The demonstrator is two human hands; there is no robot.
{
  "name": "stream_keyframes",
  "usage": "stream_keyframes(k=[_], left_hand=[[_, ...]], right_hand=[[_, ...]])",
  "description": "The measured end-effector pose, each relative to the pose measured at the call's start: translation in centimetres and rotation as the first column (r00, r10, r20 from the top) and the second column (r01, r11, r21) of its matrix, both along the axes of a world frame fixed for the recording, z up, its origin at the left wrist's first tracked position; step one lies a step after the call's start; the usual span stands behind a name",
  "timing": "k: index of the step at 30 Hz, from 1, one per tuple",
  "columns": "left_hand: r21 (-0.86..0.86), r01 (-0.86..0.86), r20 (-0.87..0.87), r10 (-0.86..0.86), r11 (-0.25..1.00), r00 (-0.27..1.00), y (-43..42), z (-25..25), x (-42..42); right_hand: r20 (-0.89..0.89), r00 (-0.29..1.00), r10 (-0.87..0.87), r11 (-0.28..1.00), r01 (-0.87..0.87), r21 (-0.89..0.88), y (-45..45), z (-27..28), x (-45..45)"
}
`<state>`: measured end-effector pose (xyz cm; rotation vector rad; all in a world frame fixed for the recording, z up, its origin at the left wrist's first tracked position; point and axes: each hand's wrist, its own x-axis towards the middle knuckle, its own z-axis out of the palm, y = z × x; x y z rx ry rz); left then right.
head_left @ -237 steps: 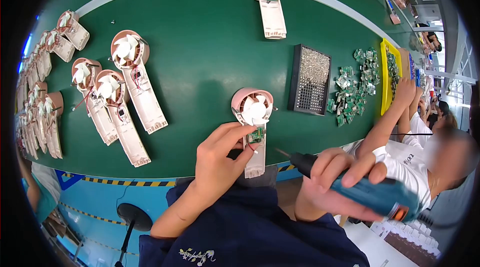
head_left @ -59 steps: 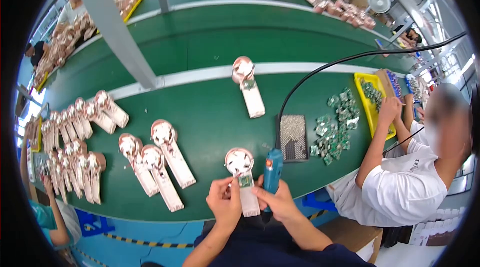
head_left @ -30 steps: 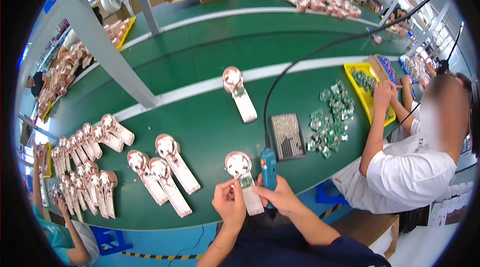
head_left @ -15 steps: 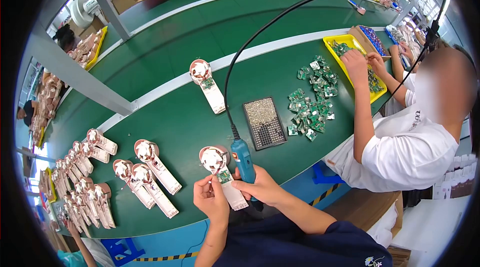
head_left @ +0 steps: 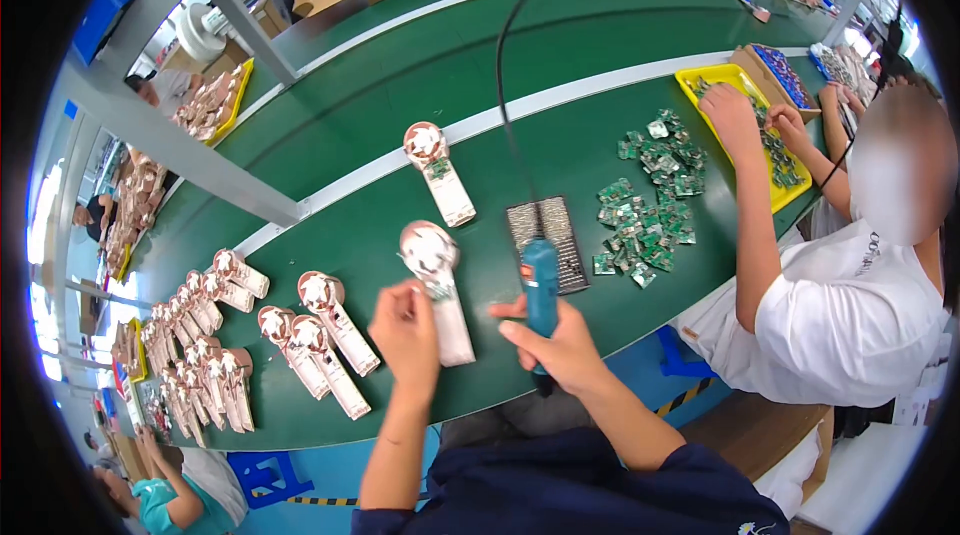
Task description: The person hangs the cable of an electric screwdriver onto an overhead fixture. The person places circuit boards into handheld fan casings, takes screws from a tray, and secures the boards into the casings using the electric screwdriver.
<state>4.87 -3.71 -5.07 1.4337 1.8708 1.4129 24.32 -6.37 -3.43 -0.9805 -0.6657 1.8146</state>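
An open handheld fan housing (head_left: pixel 452 325), pale pink with white parts in its round head and a small green circuit board, is blurred in front of me. My left hand (head_left: pixel 408 335) pinches it at its left side, near the board; the fingertips are partly hidden. My right hand (head_left: pixel 560 340) is wrapped round a teal electric screwdriver (head_left: pixel 541 285), its thumb and a finger pointing left toward the housing. The screwdriver stands apart from the housing, over the near edge of a black screw tray (head_left: pixel 568 245).
Beyond lies another fan housing (head_left: pixel 447 190); several more (head_left: pixel 325 335) lie left. Loose circuit boards (head_left: pixel 650 220) are heaped right of the screw tray. A co-worker's hands are at a yellow tray (head_left: pixel 690 85). The screwdriver's black cable (head_left: pixel 503 85) hangs overhead; a metal post (head_left: pixel 200 150) stands left.
The fan housing has moved away from me across the table with my left hand. My right hand has drawn the screwdriver rightward, off the housing. The view has shifted slightly.
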Motion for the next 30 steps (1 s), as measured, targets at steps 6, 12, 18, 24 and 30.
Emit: stream_keyframes(k=[6,12,18,24,30], left_hand=[[0.123,-0.079,-0.226,0.105,0.989,0.968,10.7,-0.4,-4.1],[0.143,-0.131,-0.374,0.176,0.981,0.911,15.4,-2.4,-3.7],[-0.03,-0.159,-0.24,0.147,0.987,0.96,12.6,1.6,-1.4],[0.091,0.619,-0.566,-0.471,0.78,0.677,5.6,3.2,10.8],[-0.264,0.72,-0.749,-0.607,0.642,0.266,6.3,1.4,16.7]], right_hand=[[0.421,0.844,-0.332,0.94,0.256,0.227,-0.2,1.3,10.7],[0.355,0.845,-0.4,0.914,0.395,0.089,-2.2,0.1,11.8],[0.267,0.887,-0.376,0.922,0.388,0.012,-3.6,-2.4,9.9],[0.196,0.896,-0.398,0.906,0.417,-0.068,-3.8,-3.2,10.3],[0.171,0.888,-0.426,0.896,0.44,-0.053,-4.4,-2.8,9.9]])
